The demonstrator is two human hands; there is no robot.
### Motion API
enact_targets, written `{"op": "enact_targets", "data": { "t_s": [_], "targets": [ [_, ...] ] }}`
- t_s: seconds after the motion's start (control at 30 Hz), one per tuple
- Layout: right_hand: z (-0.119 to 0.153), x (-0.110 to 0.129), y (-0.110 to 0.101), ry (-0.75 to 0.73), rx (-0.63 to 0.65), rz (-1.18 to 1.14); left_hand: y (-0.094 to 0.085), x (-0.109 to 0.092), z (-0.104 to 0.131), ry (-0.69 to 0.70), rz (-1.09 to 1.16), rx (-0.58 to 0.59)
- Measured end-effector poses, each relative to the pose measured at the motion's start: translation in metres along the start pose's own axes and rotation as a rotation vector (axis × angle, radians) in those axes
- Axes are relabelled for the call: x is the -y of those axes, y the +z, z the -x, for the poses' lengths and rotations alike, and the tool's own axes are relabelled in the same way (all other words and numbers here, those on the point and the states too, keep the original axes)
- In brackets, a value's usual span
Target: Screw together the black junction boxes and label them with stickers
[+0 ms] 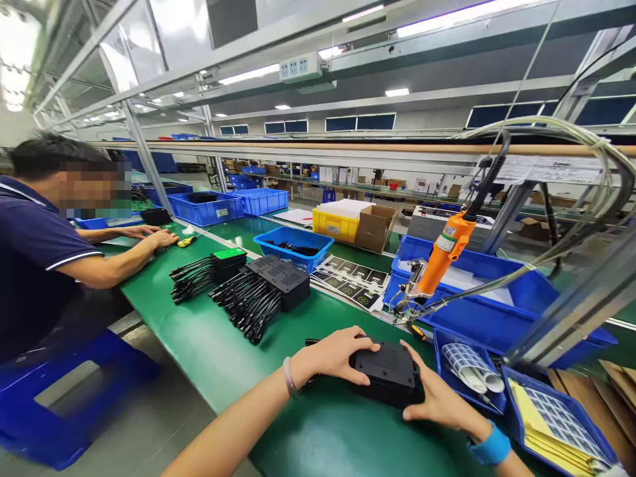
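A black plastic box (pixel 390 366) with vent slots and corner screw holes rests on the green bench top. My left hand (pixel 342 356) is closed on its left end, thumb along the near edge and fingers over the top. Around the right end wraps my right hand (pixel 433 392), its thumb low on the near side. A bit of black cable shows beside my left wrist; the rest is hidden. Left of my hands stand rows of similar black boxes (pixel 278 277), their black cables (pixel 251 311) fanned out toward the bench edge.
An orange electric screwdriver (pixel 444 252) hangs above the bench at right. Blue bins (pixel 541 331), a blue basket (pixel 293 242) and printed label sheets (pixel 350 281) lie beyond. At left, a co-worker (pixel 44 232) works with both hands on the bench, near a blue stool (pixel 64 391).
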State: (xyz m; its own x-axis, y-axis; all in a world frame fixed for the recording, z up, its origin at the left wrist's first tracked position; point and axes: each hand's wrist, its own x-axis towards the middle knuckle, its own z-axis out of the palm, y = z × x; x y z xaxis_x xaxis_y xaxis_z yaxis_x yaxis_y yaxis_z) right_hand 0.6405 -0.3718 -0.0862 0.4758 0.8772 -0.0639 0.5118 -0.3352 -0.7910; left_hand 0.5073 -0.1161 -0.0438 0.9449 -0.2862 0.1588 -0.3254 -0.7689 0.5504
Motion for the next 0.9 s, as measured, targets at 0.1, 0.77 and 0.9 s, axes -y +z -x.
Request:
{"op": "enact_targets", "data": {
  "t_s": [0.1, 0.77, 0.9],
  "targets": [
    [0.004, -0.013, 0.015, -0.024, -0.074, 0.024, -0.001, 0.002, -0.001, 0.011, -0.024, 0.024],
    [-0.056, 0.093, -0.119, -0.201, -0.792, -0.249, 0.004, -0.004, -0.004, -0.077, -0.046, 0.065],
    [-0.095, 0.082, -0.116, -0.219, -0.743, -0.413, 0.010, -0.002, -0.001, -0.023, -0.183, -0.026]
  ]
}}
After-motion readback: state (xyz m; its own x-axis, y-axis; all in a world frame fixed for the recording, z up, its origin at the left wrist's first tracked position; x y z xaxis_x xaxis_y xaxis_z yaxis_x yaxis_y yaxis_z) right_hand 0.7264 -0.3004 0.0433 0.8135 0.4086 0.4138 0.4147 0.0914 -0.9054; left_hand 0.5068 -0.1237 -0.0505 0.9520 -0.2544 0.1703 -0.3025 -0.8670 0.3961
